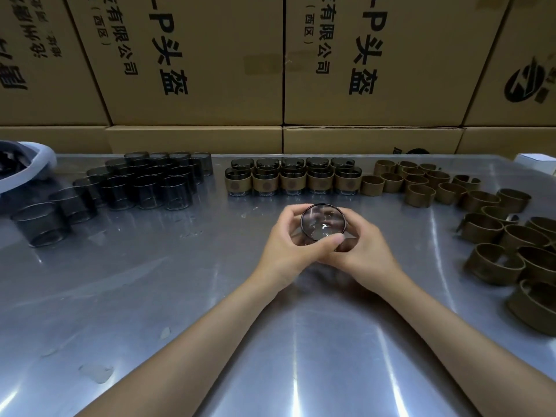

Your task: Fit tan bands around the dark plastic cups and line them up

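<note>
Item in hand: one dark translucent plastic cup [322, 221], held above the brushed-metal table [150, 296] at centre, just near of the finished row. The left hand [288, 245] and right hand [361, 251] both wrap it, fingers curled round its wall, the left thumb across its near side. A sliver of tan shows at its right flank under the right hand's fingers; whether a band is seated there cannot be told.

Done: ten banded cups [293, 180], dark with tan paper sleeves, in two rows of five, far centre, touching one another.

Left to do: a large cluster of bare dark cups [144, 182], far left, running nearward along the left side; roughly twice the finished count or more, by estimate. Loose tan paper bands [421, 183], standing on edge, spread from far right down the right edge.

Progress, as a judgement: early, under a third.

Room: a broad bare stretch of table lies between the hands and the near edge. Stacked printed cardboard cartons [270, 70] wall off the far edge. A pale bag [27, 167] sits far left. The row can extend only nearward, since cups and bands flank it.
</note>
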`<state>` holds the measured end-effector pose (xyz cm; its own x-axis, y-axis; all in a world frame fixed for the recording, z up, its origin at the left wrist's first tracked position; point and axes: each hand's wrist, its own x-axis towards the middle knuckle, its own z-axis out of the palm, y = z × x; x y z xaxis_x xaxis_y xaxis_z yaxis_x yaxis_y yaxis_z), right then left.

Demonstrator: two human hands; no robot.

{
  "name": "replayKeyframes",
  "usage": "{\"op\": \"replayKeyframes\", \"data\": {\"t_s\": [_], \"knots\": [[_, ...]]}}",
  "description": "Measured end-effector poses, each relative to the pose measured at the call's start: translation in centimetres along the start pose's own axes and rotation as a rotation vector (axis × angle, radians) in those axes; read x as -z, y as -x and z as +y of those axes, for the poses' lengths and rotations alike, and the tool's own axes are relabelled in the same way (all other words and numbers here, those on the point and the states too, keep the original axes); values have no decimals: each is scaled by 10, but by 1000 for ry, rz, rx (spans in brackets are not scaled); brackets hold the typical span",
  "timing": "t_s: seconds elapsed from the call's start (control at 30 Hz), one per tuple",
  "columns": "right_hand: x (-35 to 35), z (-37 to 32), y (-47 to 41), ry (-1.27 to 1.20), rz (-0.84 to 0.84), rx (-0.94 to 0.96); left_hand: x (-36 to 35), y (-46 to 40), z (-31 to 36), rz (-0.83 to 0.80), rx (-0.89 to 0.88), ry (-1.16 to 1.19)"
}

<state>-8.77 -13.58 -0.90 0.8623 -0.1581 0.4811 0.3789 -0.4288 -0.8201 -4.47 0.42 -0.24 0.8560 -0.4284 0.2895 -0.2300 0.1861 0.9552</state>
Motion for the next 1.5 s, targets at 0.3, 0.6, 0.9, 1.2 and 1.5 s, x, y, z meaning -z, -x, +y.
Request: {"op": "replayKeyframes", "data": {"t_s": [0.3,0.6,0.9,1.2,1.5], "knots": [[-8,-10,8,363,-50,120,-3,0,0,185,9,-116],[-20,-18,11,-3,43,-9,9,-5,12,-86,389,627],[-21,-27,13,-78,242,76,-1,-5,7,8,337,388],[-20,-12,9,-55,131,63,-2,-3,12,-61,367,406],[-22,-17,10,66,61,124,2,-3,12,-67,359,457]]}}
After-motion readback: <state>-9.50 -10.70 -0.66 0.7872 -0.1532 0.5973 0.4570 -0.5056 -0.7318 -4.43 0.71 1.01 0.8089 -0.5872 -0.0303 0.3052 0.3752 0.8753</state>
